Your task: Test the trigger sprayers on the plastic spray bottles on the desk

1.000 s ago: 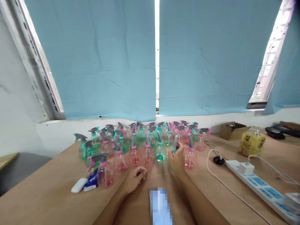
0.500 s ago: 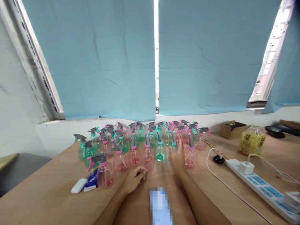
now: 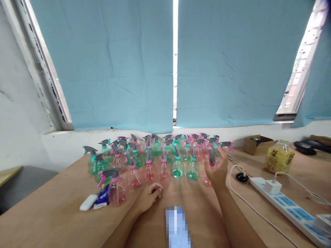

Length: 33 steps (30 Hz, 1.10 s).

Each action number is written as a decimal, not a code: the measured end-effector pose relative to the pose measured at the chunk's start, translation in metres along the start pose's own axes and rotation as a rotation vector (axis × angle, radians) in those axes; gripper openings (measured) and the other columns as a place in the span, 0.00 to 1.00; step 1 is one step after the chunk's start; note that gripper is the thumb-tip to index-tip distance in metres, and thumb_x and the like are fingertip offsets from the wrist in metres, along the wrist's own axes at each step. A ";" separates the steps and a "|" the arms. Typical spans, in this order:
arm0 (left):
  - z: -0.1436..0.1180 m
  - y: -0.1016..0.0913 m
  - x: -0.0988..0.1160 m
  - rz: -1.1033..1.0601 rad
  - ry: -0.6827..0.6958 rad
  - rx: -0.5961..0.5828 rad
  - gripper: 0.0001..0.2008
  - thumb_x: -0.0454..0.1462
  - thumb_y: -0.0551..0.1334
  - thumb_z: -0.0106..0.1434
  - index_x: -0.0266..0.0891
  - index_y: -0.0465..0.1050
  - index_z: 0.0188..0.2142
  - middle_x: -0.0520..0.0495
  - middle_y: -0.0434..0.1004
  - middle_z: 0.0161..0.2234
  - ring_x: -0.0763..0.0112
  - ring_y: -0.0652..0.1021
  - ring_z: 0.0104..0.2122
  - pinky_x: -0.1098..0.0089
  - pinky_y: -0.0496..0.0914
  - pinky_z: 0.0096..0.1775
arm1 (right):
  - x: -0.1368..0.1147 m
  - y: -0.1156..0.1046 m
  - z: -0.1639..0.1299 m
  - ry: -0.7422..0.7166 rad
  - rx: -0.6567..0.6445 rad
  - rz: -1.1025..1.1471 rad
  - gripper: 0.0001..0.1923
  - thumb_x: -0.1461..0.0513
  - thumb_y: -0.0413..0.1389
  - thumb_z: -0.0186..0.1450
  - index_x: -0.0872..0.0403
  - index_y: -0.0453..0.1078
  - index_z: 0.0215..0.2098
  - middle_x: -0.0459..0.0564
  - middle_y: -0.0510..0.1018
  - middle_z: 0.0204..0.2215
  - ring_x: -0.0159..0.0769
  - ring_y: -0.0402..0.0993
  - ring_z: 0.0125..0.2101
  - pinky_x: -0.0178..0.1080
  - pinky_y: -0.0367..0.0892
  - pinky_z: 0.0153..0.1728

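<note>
At the right end of the front row of spray bottles, a person's right hand point(image 3: 217, 172) is hanging with thumb and fingers spread apart, and a pink spray bottle point(image 3: 212, 158) is standing upright on the table point(image 3: 59, 210), its grey-topped neck showing between them. From where I'm standing, I cannot tell whether the skin is touching the plastic. Just beside it, to the left, a green spray bottle point(image 3: 192, 171) is standing upright, and another green one point(image 3: 177, 169) is standing next to that. The left hand point(image 3: 152, 197) is resting on the wood, fingers loosely curling toward the thumb; whether they are meeting, I cannot make out. It is lying just in front of a clear pink bottle point(image 3: 150, 172) in the same row. Behind, more pink and green sprayers are crowding toward the wall. Over on the left, a white case point(image 3: 88, 202) is lying beside a blue packet point(image 3: 102, 198), near the foremost pink bottle point(image 3: 117, 193). Between the forearms, a blurred-out phone point(image 3: 178, 229) is lying flat. Off to the right, a power strip point(image 3: 287, 205) is stretching across the tabletop, and a yellow-labelled jug point(image 3: 278, 159) is standing near a cardboard box point(image 3: 256, 148).
</note>
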<state>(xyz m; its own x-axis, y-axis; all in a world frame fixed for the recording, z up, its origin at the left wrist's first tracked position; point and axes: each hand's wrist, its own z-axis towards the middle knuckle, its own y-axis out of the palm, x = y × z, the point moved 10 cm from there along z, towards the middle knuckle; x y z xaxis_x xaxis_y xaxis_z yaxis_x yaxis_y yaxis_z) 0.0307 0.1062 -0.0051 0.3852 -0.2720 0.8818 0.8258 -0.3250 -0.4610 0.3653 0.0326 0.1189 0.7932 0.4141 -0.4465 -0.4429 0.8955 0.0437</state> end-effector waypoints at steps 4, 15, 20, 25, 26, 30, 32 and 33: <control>-0.001 0.000 0.002 -0.001 -0.011 0.002 0.18 0.51 0.58 0.62 0.39 0.72 0.40 0.53 0.72 0.27 0.72 0.69 0.26 0.74 0.62 0.28 | 0.046 0.014 -0.014 0.226 -0.108 -0.014 0.38 0.51 0.60 0.60 0.56 0.57 0.64 0.63 0.71 0.55 0.50 0.72 0.50 0.51 0.68 0.49; 0.000 0.000 0.001 0.006 0.011 -0.004 0.17 0.49 0.57 0.64 0.38 0.72 0.39 0.53 0.72 0.27 0.74 0.68 0.23 0.74 0.61 0.27 | 0.081 0.023 -0.030 0.494 -0.234 -0.113 0.13 0.56 0.55 0.57 0.56 0.74 0.33 0.50 0.75 0.23 0.39 0.67 0.25 0.39 0.61 0.30; 0.000 0.001 -0.001 0.012 0.016 -0.008 0.18 0.50 0.58 0.64 0.38 0.72 0.39 0.53 0.72 0.27 0.74 0.68 0.24 0.74 0.61 0.27 | 0.078 0.028 -0.027 0.457 -0.242 -0.123 0.15 0.58 0.54 0.54 0.55 0.72 0.38 0.48 0.74 0.28 0.39 0.67 0.29 0.38 0.60 0.32; 0.000 0.000 0.000 0.009 0.028 -0.008 0.16 0.49 0.57 0.65 0.39 0.72 0.39 0.53 0.72 0.27 0.73 0.69 0.25 0.74 0.62 0.27 | 0.074 0.036 -0.026 0.479 -0.336 -0.001 0.12 0.59 0.53 0.54 0.53 0.69 0.36 0.44 0.70 0.25 0.36 0.65 0.26 0.36 0.60 0.30; 0.000 0.000 -0.001 0.008 0.025 -0.009 0.16 0.49 0.57 0.65 0.39 0.72 0.39 0.53 0.72 0.27 0.74 0.68 0.24 0.74 0.61 0.27 | 0.073 0.037 -0.027 0.488 -0.337 0.017 0.12 0.59 0.53 0.54 0.53 0.70 0.36 0.43 0.69 0.24 0.36 0.64 0.26 0.36 0.60 0.30; -0.001 0.000 0.001 -0.002 0.004 -0.005 0.17 0.50 0.57 0.64 0.39 0.72 0.39 0.54 0.71 0.27 0.75 0.67 0.22 0.74 0.60 0.26 | 0.064 0.035 -0.031 0.515 -0.298 -0.018 0.18 0.58 0.53 0.55 0.53 0.71 0.43 0.45 0.73 0.27 0.38 0.67 0.28 0.37 0.60 0.31; -0.001 0.000 0.002 -0.004 -0.004 0.001 0.18 0.51 0.58 0.64 0.38 0.72 0.39 0.54 0.71 0.26 0.75 0.67 0.22 0.74 0.60 0.26 | 0.054 0.032 -0.028 0.490 -0.260 -0.069 0.20 0.58 0.53 0.55 0.52 0.72 0.45 0.47 0.75 0.31 0.39 0.69 0.30 0.38 0.61 0.33; -0.001 0.000 0.003 -0.003 -0.004 0.002 0.18 0.51 0.58 0.64 0.38 0.72 0.39 0.54 0.71 0.26 0.75 0.67 0.22 0.74 0.60 0.26 | 0.050 0.030 -0.026 0.484 -0.249 -0.084 0.19 0.58 0.53 0.56 0.52 0.72 0.44 0.47 0.75 0.31 0.39 0.69 0.30 0.38 0.61 0.33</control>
<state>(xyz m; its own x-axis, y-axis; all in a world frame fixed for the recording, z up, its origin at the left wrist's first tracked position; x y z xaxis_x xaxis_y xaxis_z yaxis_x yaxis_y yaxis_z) 0.0308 0.1042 -0.0025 0.3846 -0.2673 0.8835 0.8278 -0.3237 -0.4583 0.3806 0.0758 0.0752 0.5734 0.1677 -0.8019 -0.5186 0.8321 -0.1968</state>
